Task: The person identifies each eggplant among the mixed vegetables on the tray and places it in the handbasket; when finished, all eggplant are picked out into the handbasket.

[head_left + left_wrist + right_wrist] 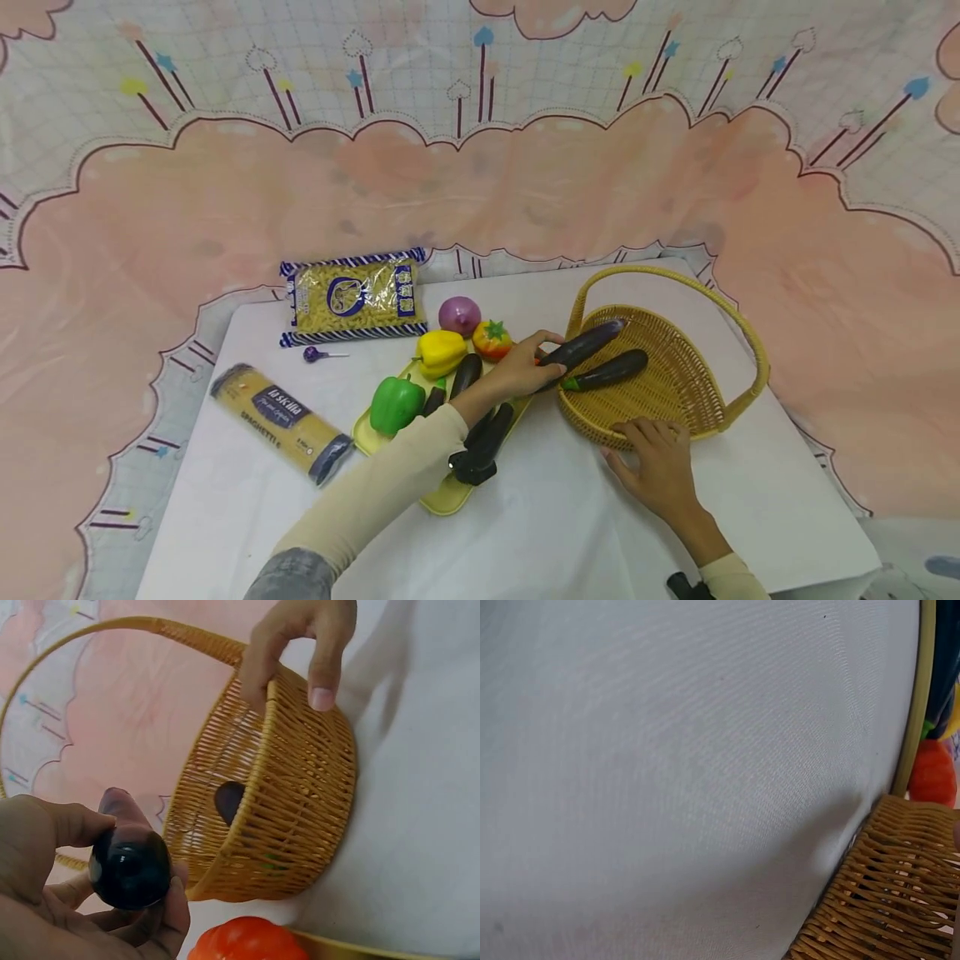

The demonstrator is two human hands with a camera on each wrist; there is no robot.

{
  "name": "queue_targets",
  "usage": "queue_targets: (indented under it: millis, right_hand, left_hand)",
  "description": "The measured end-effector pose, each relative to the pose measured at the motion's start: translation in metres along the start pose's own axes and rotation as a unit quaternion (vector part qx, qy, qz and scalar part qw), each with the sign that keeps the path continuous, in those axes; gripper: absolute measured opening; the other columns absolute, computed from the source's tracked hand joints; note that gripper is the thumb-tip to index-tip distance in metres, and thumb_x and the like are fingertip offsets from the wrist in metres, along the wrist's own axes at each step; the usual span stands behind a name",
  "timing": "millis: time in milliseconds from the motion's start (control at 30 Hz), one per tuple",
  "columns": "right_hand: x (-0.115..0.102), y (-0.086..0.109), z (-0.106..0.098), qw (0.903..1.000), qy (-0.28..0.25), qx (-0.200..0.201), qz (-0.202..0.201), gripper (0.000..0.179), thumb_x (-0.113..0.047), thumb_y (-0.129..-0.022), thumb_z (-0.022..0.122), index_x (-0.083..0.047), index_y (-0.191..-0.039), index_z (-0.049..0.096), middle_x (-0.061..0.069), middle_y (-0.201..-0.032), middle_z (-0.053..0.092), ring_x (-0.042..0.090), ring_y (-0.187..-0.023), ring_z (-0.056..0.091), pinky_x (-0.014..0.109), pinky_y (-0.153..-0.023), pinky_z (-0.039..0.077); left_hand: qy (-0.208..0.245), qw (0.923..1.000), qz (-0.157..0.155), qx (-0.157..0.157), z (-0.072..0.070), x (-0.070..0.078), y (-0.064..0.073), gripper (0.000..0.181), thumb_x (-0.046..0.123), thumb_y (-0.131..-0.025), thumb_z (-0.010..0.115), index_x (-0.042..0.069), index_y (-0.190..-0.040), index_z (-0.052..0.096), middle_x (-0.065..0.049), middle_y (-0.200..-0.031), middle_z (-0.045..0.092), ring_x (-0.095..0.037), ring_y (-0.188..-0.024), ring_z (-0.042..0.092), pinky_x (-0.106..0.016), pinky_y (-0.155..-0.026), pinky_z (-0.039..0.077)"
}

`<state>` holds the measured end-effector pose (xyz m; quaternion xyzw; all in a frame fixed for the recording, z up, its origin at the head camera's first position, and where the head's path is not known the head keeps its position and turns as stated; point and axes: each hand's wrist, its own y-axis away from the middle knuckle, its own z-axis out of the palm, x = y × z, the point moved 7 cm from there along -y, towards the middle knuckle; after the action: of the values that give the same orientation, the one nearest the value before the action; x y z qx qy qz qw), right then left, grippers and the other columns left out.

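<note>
1. Spaghetti packet [281,422] lies at the left of the white table [540,533], with a bag of short pasta [352,298] behind it and a small purple lollipop [315,355] between the two.
2. Next comes a yellow tray [442,502] bearing a green pepper [395,404], a yellow pepper [441,352], an orange tomato [491,339] and dark aubergines; a purple onion [460,316] sits just behind it.
3. The left hand [521,367] reaches from the tray toward the basket, fingers and thumb curled round the stalk end of an aubergine [583,345]; the far end of it hangs over the basket's rim.
4. The wicker basket [675,408] stands right of the tray, and a second aubergine [606,372] lies inside it.
5. The right hand [651,462] rests at the basket's near rim, fingers hooked over the edge and thumb on the outer wall, as the left wrist view shows.
</note>
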<state>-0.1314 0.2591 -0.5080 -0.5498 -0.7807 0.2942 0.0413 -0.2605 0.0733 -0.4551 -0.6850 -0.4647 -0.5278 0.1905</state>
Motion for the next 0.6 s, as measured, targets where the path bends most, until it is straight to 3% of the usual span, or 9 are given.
queue_targets:
  millis: [133,300,600]
  right_hand:
    - [0.0,0.0,-0.001,1.0,0.001,0.003,-0.001,0.04,-0.043,-0.083,0.071,-0.008,-0.103,0.07,0.01,-0.093,0.065,0.034,-0.088,0.06,0.06,-0.087,0.031]
    - [-0.001,-0.002,-0.001,1.0,0.003,0.006,0.0,0.038,-0.033,-0.074,0.079,-0.009,-0.102,0.07,0.009,-0.092,0.065,0.035,-0.087,0.06,0.061,-0.087,0.033]
    - [-0.002,-0.001,-0.001,1.0,0.006,0.006,0.002,0.04,-0.032,-0.071,0.082,-0.01,-0.102,0.07,0.009,-0.092,0.066,0.034,-0.087,0.06,0.06,-0.086,0.034]
  left_hand:
    - [-0.025,0.9996,0.009,0.009,0.012,0.004,-0.011,0.044,0.019,-0.095,0.064,0.017,-0.137,0.05,-0.017,-0.116,0.06,-0.024,-0.096,0.06,-0.031,-0.074,0.051]
    - [-0.065,0.9974,0.022,0.019,0.025,0.008,-0.02,0.045,0.021,-0.095,0.065,0.016,-0.136,0.05,-0.014,-0.113,0.062,-0.022,-0.094,0.061,-0.032,-0.078,0.05]
    - [-0.159,0.9861,0.039,0.03,0.045,0.016,-0.034,0.046,0.025,-0.094,0.065,0.016,-0.136,0.048,-0.012,-0.123,0.062,-0.025,-0.111,0.06,-0.038,-0.091,0.05]
